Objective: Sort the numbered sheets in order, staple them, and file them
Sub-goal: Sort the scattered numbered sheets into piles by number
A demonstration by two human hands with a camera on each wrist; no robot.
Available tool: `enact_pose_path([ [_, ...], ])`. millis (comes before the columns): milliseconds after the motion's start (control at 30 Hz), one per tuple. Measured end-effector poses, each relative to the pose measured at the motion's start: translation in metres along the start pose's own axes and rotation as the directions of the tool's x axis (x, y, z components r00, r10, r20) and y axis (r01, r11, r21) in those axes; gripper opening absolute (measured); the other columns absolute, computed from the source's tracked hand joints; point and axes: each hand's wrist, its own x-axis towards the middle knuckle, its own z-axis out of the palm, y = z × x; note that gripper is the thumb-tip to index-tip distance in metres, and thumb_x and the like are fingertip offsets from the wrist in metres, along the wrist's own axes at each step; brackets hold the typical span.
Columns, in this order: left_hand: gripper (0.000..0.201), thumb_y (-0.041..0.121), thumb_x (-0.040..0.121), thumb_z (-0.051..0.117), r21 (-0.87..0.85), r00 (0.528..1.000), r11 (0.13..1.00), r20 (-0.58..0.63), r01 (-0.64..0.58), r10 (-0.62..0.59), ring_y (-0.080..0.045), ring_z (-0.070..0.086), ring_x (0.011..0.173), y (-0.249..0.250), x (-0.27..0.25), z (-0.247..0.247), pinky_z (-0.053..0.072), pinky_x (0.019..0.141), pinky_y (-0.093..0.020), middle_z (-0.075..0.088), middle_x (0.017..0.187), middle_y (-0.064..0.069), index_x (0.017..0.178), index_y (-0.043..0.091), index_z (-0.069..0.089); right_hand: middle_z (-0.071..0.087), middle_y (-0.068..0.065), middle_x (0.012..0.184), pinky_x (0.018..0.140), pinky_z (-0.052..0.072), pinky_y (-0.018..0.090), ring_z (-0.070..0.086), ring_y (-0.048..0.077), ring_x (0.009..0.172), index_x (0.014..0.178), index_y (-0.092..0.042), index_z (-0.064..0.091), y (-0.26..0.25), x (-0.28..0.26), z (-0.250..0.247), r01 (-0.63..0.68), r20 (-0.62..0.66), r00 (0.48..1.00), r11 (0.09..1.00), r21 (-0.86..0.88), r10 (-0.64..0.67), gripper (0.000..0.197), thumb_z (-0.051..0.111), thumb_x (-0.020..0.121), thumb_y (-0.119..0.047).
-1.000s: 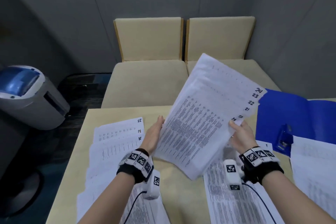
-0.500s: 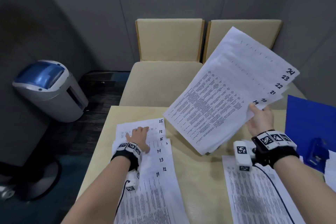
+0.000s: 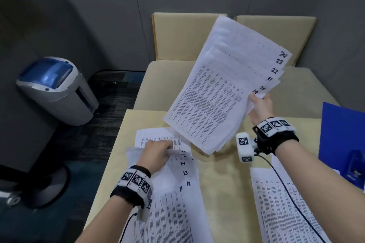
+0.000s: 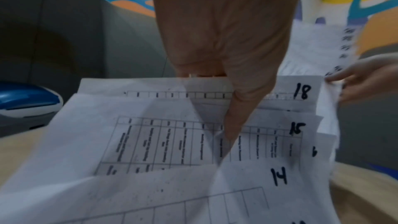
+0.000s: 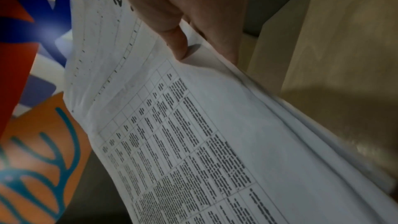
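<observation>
My right hand point(image 3: 258, 104) point(image 5: 183, 28) pinches the near right corner of a fanned bundle of printed sheets point(image 3: 227, 89) point(image 5: 193, 125), numbered 19 to 24, held tilted above the table. My left hand point(image 3: 158, 151) point(image 4: 226, 83) grips the far ends of a second fanned set of sheets point(image 3: 177, 193) point(image 4: 172, 142), numbered 11 to 18, thumb on top and fingers under the edge. That set lies on the left of the table with its far end lifted. One more sheet point(image 3: 156, 138) lies flat beyond it.
The beige table point(image 3: 221, 193) has another sheet pile point(image 3: 280, 207) at the near right. A blue folder point(image 3: 341, 136) with a blue stapler point(image 3: 355, 165) lies at the far right. Two beige seats point(image 3: 177, 77) stand behind the table. A grey and blue bin point(image 3: 57, 89) stands on the floor, left.
My left hand let go of the raised bundle, dropped onto the left pile and now grips its far ends. My right hand lifted the 19 to 24 bundle higher and to the right.
</observation>
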Motion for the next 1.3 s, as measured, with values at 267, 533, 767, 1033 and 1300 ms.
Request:
enact_pose_path([
  [267,0.016,0.008,0.082,0.057,-0.036,0.99,0.993,-0.095,-0.111,0.107,-0.023,0.053,0.073,0.014,-0.048,-0.024,0.032,0.063,-0.029,0.058,0.081,0.003,0.08,0.021,0.047,0.064,0.014,0.121,0.092,0.05,0.049,0.062,0.032,0.107,0.124,-0.003,0.056,0.056,-0.025,0.038,-0.243,0.285,0.892,0.904,-0.351,0.35,0.036,0.051,0.089,0.006],
  [533,0.019,0.008,0.084,0.047,0.0,1.0,1.0,-0.019,-0.013,0.013,-0.023,0.049,0.075,0.016,-0.045,-0.024,0.031,0.056,-0.031,0.051,0.083,0.004,0.083,0.024,0.037,0.058,0.009,0.085,0.077,0.048,0.032,0.058,0.021,0.075,0.089,-0.001,0.058,0.137,-0.086,0.031,-0.209,0.205,0.745,0.514,-0.832,0.635,0.011,0.049,0.087,0.005],
  [767,0.013,0.006,0.082,0.045,0.06,0.981,0.993,0.157,0.106,-0.114,-0.025,0.046,0.078,0.009,-0.021,0.0,0.032,0.061,-0.03,0.046,0.085,-0.001,0.085,0.018,0.041,0.064,0.013,0.08,0.06,0.046,0.029,0.059,0.025,0.071,0.08,-0.006,0.061,0.174,-0.109,0.022,-0.194,0.215,0.783,0.558,-0.807,0.583,0.017,0.047,0.089,-0.008],
  [1033,0.043,0.034,0.085,0.055,0.03,0.962,0.982,0.199,0.184,-0.186,-0.024,0.051,0.111,-0.013,0.024,0.016,0.038,0.091,-0.039,0.048,0.126,-0.004,0.124,0.02,0.042,0.06,0.018,0.082,0.066,0.041,0.03,0.054,0.03,0.08,0.06,-0.003,0.051,0.186,-0.095,0.014,-0.277,0.11,0.753,0.465,-0.841,0.648,0.022,0.047,0.065,0.018],
  [1300,0.068,0.055,0.096,0.028,0.011,0.916,0.966,0.317,0.257,-0.247,-0.022,0.011,0.146,-0.017,0.046,0.045,0.015,0.116,-0.05,0.007,0.159,-0.002,0.151,0.022,0.006,0.065,0.012,0.104,0.073,0.045,0.029,0.06,0.029,0.092,0.104,-0.008,0.058,0.18,-0.11,0.019,-0.191,0.079,0.85,0.444,-0.876,0.522,0.023,0.047,0.084,-0.006],
])
